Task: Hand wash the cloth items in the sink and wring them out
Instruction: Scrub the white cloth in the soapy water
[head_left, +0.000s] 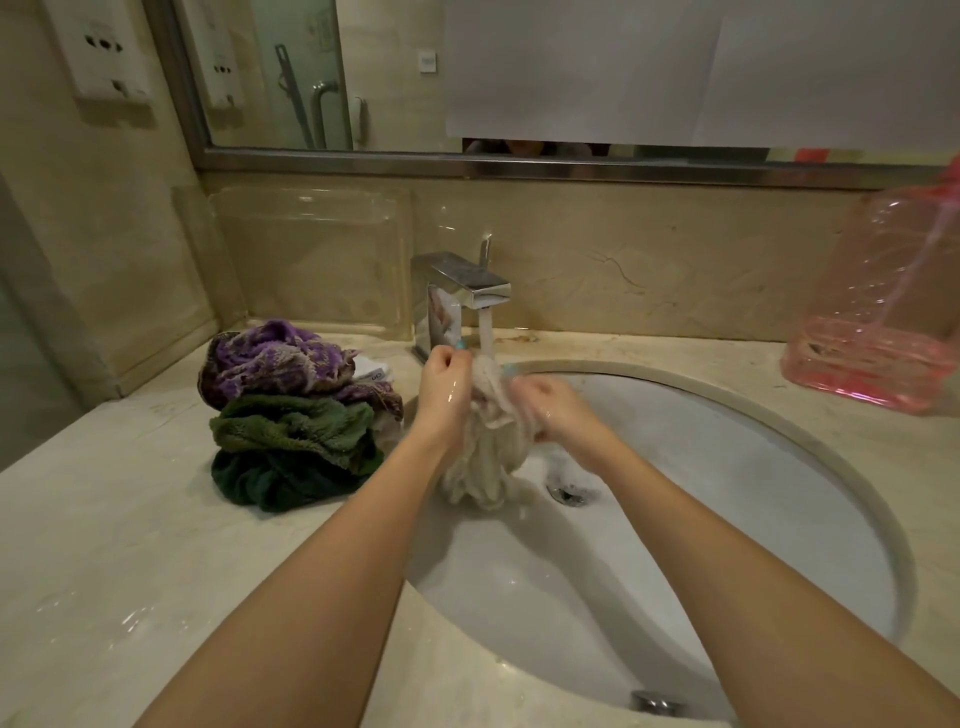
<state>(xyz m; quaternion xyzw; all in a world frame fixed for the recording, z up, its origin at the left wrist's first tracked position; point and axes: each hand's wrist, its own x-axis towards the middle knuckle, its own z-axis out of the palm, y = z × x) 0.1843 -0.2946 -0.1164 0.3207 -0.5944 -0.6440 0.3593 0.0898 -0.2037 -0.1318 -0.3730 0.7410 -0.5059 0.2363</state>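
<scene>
Now both hands, left hand (444, 387) and right hand (545, 402), clench pale cloth (485, 447) under tap (470, 286); sodden, limp, heavy; grip bunched top

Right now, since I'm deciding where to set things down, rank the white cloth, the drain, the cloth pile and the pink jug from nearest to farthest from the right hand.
1. white cloth, gripped by the right hand
2. drain, just below it
3. cloth pile, left on the counter
4. pink jug, far right on the counter
</scene>
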